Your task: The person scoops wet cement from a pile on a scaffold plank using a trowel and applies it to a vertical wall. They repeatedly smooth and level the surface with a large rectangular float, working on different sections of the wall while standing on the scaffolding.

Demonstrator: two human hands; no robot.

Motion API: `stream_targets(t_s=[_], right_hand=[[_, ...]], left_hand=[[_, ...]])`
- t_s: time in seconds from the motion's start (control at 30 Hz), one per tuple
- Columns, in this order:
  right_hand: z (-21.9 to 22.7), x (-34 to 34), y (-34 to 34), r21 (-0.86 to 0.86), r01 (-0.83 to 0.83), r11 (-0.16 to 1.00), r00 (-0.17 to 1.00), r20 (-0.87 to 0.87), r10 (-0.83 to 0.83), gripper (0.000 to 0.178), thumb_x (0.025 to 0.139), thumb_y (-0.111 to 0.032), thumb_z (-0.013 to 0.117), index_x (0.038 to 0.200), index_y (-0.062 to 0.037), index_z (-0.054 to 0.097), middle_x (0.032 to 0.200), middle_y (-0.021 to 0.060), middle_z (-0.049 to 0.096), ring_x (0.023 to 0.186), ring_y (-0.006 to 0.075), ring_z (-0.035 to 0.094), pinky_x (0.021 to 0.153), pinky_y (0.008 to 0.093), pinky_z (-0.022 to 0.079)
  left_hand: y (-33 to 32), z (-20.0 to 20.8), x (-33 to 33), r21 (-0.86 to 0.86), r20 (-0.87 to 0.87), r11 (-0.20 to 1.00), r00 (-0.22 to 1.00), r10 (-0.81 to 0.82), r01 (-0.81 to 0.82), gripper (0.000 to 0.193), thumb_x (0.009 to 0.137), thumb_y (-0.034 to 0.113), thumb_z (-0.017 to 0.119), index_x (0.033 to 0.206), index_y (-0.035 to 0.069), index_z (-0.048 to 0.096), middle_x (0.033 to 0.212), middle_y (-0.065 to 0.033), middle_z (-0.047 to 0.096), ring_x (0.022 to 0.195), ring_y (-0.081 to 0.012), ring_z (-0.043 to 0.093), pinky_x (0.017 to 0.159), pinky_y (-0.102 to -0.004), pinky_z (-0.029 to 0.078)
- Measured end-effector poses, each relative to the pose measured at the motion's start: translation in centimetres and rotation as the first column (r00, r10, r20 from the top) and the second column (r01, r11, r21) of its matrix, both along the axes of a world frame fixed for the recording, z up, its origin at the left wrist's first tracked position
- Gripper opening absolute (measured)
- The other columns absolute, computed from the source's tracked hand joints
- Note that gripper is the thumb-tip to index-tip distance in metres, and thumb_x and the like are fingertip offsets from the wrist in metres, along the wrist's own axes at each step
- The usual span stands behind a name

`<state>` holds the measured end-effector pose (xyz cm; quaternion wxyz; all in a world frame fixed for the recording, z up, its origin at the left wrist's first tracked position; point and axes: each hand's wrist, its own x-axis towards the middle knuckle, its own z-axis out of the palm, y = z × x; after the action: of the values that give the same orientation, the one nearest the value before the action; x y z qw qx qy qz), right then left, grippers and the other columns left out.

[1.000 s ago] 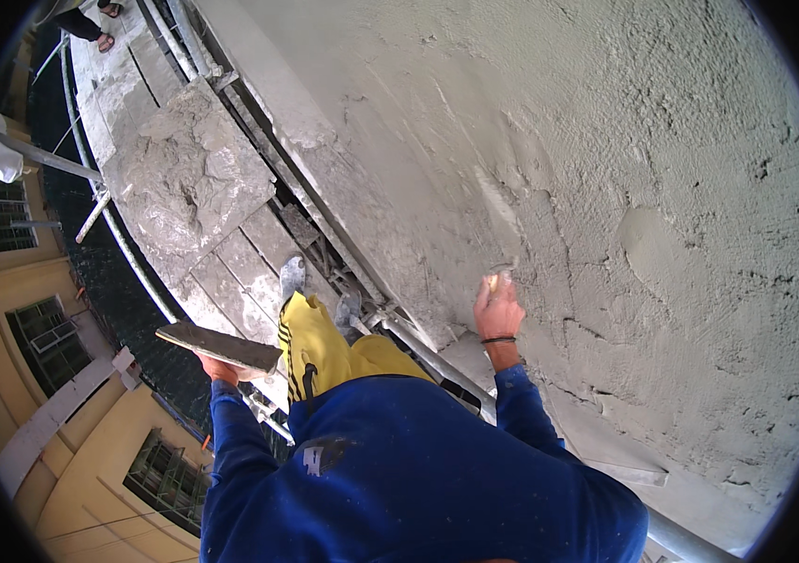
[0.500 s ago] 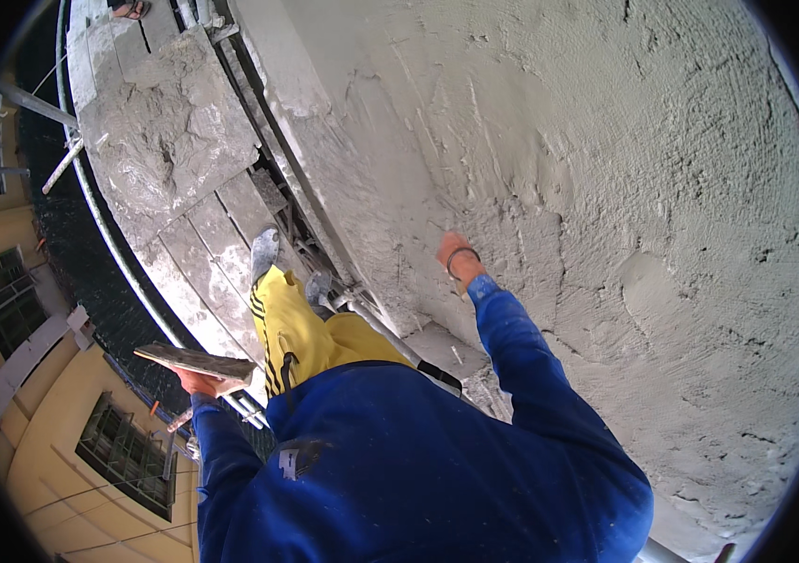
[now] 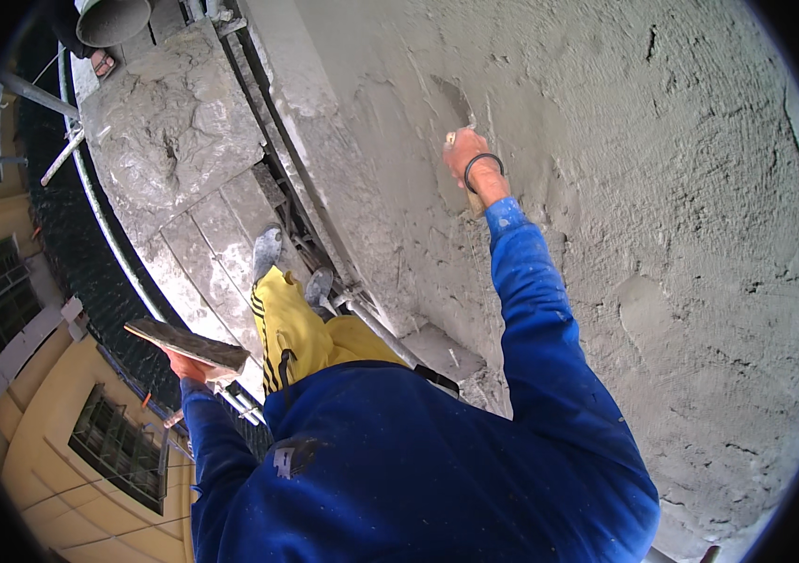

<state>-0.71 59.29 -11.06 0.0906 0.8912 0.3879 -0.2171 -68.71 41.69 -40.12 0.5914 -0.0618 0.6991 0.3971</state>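
Observation:
My right hand [image 3: 470, 158] is closed round a trowel, with a dark band on its wrist. The trowel blade [image 3: 452, 97] lies against the grey plastered wall [image 3: 625, 188], just beyond my fingers. Part of its handle shows below the wrist; my fist hides the rest. Low on the left, my left hand [image 3: 189, 366] grips a flat mortar board [image 3: 187, 345] from beneath, holding it tilted beside my leg. The board's top shows only at a slant, and most of that hand's fingers are hidden.
Wet mortar [image 3: 165, 122] is heaped on a board over the scaffold planks [image 3: 202, 253]. At the far end, another person's foot [image 3: 102, 63] stands beside a bucket [image 3: 113, 21]. Metal rails [image 3: 104, 211] edge the left side; a gap [image 3: 273, 155] separates planks and wall.
My right hand has moved up and away along the wall with the trowel. A bucket and more of the other person's foot have come into view at the far end.

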Motion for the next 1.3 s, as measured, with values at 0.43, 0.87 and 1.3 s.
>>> stream_targets(t_s=[0.43, 0.87, 1.3], right_hand=[[-4.0, -4.4, -20.4, 0.07, 0.064, 0.995, 0.981, 0.181, -0.076, 0.037, 0.091, -0.033, 0.061, 0.112, -0.0027, 0.055, 0.083, 0.0263, 0.068, 0.08, 0.0493, 0.064, 0.071, 0.0584, 0.051], [4.4, 0.4, -19.0, 0.466, 0.169, 0.868, 0.984, -0.129, -0.123, 0.032, 0.092, -0.03, 0.065, 0.089, 0.0008, 0.059, 0.069, 0.0186, 0.066, 0.061, 0.0334, 0.067, 0.055, 0.0397, 0.051], [-2.4, -4.9, -20.1, 0.227, 0.433, 0.872, 0.858, -0.401, -0.321, 0.033, 0.093, -0.031, 0.062, 0.095, 0.0016, 0.059, 0.066, 0.0145, 0.063, 0.051, 0.0283, 0.064, 0.045, 0.0409, 0.051]], left_hand=[[3.4, 0.0, 0.3, -0.101, -0.136, 0.985, 0.979, -0.153, 0.14, 0.073, 0.092, 0.068, 0.048, 0.129, 0.006, 0.058, 0.119, -0.0071, 0.067, 0.106, -0.0272, 0.064, 0.094, -0.0408, 0.052], [2.2, 0.6, 0.7, -0.159, -0.167, 0.954, 0.946, -0.279, 0.254, 0.09, 0.084, 0.077, 0.052, 0.127, -0.002, 0.057, 0.116, -0.0127, 0.067, 0.099, -0.0308, 0.067, 0.085, -0.0427, 0.055], [-4.0, 1.3, 0.7, -0.153, -0.191, 0.977, 0.965, -0.177, 0.149, 0.09, 0.083, 0.076, 0.055, 0.116, -0.007, 0.061, 0.107, -0.0139, 0.069, 0.092, -0.0299, 0.067, 0.077, -0.0449, 0.055]])
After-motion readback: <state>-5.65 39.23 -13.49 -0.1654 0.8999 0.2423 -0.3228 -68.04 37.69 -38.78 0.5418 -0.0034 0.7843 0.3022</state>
